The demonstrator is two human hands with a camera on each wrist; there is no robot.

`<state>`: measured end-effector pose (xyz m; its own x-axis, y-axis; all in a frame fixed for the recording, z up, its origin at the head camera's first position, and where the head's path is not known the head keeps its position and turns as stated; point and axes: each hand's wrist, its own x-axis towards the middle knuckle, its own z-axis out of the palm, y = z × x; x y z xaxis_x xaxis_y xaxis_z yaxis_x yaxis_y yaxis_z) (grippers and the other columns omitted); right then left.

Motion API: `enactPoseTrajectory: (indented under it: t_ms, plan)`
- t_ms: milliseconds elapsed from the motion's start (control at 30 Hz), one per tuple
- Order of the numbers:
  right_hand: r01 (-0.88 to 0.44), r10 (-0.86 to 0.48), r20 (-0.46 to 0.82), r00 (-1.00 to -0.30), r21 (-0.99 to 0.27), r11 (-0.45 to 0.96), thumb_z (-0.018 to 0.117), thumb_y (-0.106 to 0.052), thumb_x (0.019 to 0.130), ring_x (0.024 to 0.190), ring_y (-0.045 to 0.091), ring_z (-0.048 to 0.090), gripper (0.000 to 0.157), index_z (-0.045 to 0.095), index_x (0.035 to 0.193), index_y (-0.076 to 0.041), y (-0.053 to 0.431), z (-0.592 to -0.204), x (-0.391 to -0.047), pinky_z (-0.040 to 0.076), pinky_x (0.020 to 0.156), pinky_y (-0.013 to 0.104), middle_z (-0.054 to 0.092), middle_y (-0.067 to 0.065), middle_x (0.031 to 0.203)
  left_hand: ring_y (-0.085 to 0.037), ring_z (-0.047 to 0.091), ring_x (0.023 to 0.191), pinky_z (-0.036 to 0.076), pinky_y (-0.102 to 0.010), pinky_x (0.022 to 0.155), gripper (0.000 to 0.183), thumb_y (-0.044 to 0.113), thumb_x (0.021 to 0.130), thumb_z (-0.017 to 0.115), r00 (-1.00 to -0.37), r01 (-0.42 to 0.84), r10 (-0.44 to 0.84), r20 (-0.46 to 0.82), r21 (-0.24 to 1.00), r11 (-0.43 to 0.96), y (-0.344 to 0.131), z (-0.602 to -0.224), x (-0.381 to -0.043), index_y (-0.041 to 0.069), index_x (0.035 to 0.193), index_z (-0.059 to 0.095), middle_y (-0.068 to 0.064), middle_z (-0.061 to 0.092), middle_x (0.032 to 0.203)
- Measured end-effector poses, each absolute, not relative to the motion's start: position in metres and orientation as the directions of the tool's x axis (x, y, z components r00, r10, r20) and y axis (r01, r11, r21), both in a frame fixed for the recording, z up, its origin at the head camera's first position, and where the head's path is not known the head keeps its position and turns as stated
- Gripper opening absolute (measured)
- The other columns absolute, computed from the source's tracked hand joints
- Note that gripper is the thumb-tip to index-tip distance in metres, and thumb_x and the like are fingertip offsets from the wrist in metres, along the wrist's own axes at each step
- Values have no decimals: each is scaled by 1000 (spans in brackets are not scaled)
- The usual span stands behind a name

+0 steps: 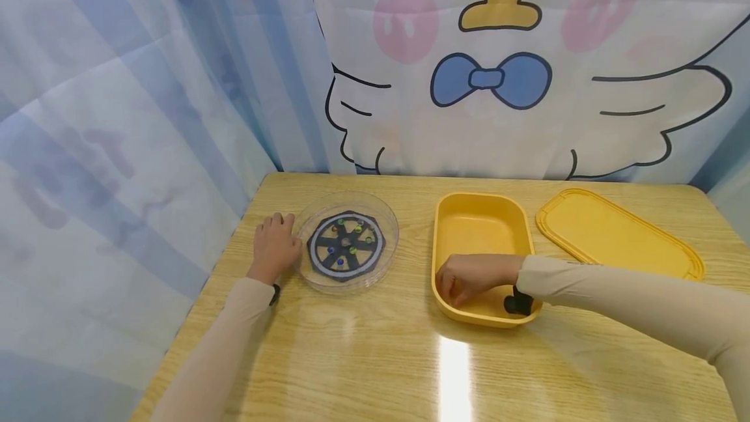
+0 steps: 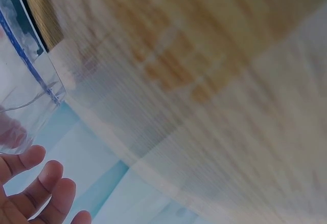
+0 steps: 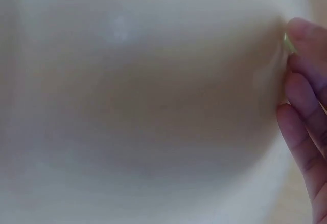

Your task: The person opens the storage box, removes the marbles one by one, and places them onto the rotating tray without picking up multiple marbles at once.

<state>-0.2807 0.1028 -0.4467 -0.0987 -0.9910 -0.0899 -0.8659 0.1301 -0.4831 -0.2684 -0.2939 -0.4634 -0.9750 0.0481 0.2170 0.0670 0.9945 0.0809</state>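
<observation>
On the left stands a clear round dish (image 1: pixel 391 230) with a dark wheel-like pattern (image 1: pixel 321 241) in it and several small green, blue and reddish marbles on the pattern. My left hand (image 1: pixel 275 246) touches the dish's left side; in the left wrist view its fingers (image 2: pixel 53 175) are spread loosely near the clear wall. My right hand (image 1: pixel 471 273) reaches down inside the near part of a yellow box (image 1: pixel 482 217). In the right wrist view, thumb and forefinger pinch a small greenish piece (image 3: pixel 289 43), apparently a marble and mostly hidden by the fingertips.
A yellow lid (image 1: pixel 621 233) lies flat on the wooden table (image 1: pixel 375 350), right of the box and partly behind the right sleeve. Curtains with a cartoon bird (image 1: pixel 486 129) hang along the table's back and left edges.
</observation>
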Motion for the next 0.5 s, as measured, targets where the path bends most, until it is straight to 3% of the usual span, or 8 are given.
enactPoseTrajectory:
  t_ms: [233, 500]
  plan:
    - [-862, -992, -68, -111, -490, 130, 73, -3, 70, 75, -2, 58, 12, 73, 77, -13, 105, -445, -284, 46, 69, 10, 68, -5, 82, -37, 48, 91, 40, -52, 82, 34, 15, 87, 51, -980, 60, 45, 194, 73, 995, -295, -465, -270, 1, 118, 50, -22, 51, 105]
    - [-849, -977, -23, -212, -492, 195, 74, -9, 76, 77, 3, 62, 11, 75, 85, -13, 109, -426, -291, 51, 71, 18, 70, -4, 86, -37, 48, 92, 40, -52, 83, 34, 15, 87, 51, -980, 57, 42, 193, 74, 996, -294, -464, -269, 1, 118, 51, -22, 52, 105]
